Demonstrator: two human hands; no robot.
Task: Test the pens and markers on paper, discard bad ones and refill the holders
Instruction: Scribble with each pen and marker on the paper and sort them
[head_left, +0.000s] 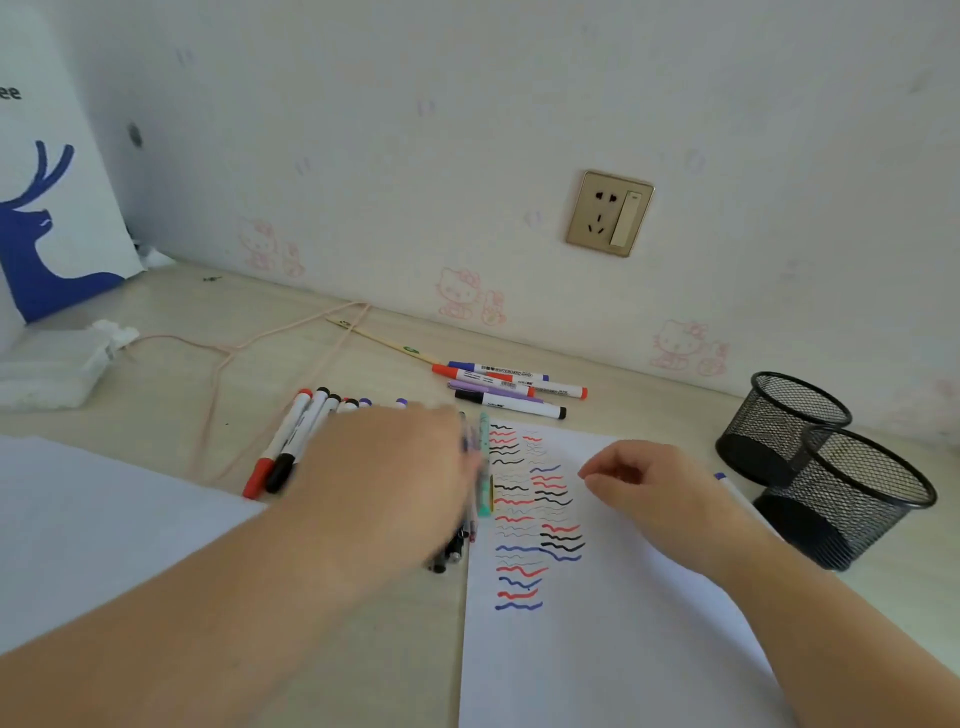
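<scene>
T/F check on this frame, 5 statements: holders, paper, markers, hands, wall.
1. Both mesh holders look empty. True; no pens stick out of either.
2. The paper is blank. False; it carries red, black and blue wavy test lines.
3. A group of four markers lies near the wall, behind the paper. True.
4. The right hand holds a marker. False; its fingers are loosely curled over the paper with nothing in them.
5. The left hand is over the pile of pens beside the paper's left edge. True; it is blurred, so whether it grips one is unclear.
</scene>
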